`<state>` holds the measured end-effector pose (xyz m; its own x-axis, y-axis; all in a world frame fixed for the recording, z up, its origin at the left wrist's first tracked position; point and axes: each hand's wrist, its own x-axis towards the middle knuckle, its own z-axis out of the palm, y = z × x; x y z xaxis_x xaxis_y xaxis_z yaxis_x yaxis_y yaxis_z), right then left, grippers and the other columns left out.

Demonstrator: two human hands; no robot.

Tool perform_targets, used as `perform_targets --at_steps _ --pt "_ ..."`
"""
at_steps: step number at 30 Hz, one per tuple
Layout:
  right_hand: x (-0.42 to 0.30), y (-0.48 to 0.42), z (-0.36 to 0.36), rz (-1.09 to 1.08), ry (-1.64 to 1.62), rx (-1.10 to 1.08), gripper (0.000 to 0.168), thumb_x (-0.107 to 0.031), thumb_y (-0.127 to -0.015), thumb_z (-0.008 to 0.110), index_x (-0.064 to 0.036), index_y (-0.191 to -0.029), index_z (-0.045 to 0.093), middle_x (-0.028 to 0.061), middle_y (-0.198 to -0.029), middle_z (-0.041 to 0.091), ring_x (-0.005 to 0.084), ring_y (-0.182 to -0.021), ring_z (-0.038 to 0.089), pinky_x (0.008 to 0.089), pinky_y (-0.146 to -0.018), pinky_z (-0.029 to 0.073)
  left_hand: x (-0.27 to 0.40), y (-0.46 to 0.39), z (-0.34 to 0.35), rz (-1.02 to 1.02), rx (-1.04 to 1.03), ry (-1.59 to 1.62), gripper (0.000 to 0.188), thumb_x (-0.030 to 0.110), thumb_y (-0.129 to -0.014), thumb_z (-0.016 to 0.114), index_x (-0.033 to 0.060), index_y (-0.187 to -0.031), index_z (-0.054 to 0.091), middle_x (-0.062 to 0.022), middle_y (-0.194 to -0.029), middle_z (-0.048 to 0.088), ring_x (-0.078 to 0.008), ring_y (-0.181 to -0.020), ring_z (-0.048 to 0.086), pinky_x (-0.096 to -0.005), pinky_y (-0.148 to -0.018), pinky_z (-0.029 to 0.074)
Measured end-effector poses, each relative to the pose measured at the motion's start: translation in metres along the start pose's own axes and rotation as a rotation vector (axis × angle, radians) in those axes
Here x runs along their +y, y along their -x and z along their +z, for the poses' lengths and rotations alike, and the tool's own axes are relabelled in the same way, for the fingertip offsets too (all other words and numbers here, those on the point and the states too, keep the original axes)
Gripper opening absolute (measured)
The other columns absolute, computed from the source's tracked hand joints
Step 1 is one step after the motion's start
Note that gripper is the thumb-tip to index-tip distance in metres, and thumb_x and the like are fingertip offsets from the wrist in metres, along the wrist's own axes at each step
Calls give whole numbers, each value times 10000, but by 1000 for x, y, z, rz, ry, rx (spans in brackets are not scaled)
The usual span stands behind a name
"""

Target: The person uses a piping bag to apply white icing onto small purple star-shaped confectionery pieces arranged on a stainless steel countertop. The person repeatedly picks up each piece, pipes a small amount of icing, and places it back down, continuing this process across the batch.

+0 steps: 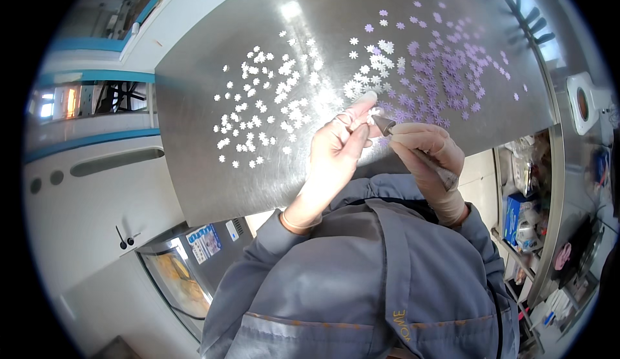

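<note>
My left hand (334, 145), gloved, is raised above the steel table and holds a small white flower piece (374, 113) at its fingers. My right hand (431, 150), also gloved, grips a clear piping bag (438, 171). The bag's metal nozzle (384, 124) points at the flower, its tip at or almost against the petals. Beyond my fingers lie loose white flowers (368, 75) and a dense spread of purple flowers (443, 80). More white flower pieces (259, 104) are scattered to the left; several seem to be doubled up.
The steel table (193, 175) ends close to my body. White cabinetry (92, 189) and a dark glass-fronted appliance (179, 281) stand to the left. Shelves with a blue box (516, 218) and bags are on the right, below another steel worktop (576, 165).
</note>
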<state>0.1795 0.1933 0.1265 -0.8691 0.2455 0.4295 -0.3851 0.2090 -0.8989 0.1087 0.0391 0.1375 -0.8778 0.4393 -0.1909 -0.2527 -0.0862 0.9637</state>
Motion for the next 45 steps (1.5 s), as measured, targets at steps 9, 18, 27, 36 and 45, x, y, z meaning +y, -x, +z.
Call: perform_targets --at_steps 9,18,27,36,45 --pt "-10 -1 3 63 46 -18 170 93 -786 663 2 -927 637 90 -950 669 155 -877 624 255 -768 483 6 3 -8 152 36 -524 309 13 -916 532 -28 -1218 582 -68 -1104 670 -64 -876 630 -204 -801 499" --pt "-12 7 0 419 -295 165 175 38 -795 701 2 -931 598 70 -915 650 87 -835 591 228 -761 485 6 6 -6 174 -39 -71 256 6 -909 550 -27 -1157 606 -113 -1183 639 -98 -1004 618 -235 -878 490" --pt "-12 3 3 295 -149 27 145 68 -801 656 -18 -914 626 44 -917 652 96 -835 596 232 -759 481 22 3 -19 -46 -188 -720 162 56 -883 569 -11 -975 684 -121 -1075 687 -68 -815 622 -237 -713 501" --pt "-22 -1 6 350 -116 -19 139 42 -801 666 -35 -917 661 27 -870 655 105 -810 598 242 -731 473 23 5 -19 305 -129 -1087 115 44 -834 597 11 -907 679 -73 -1050 681 -248 -706 662 -295 -619 525" --pt "-24 0 3 347 -102 29 139 13 -760 732 -36 -820 616 43 -847 634 122 -766 593 247 -673 468 14 7 -14 376 -179 -996 129 47 -823 611 39 -922 694 -50 -1037 687 -276 -790 675 -316 -675 549"
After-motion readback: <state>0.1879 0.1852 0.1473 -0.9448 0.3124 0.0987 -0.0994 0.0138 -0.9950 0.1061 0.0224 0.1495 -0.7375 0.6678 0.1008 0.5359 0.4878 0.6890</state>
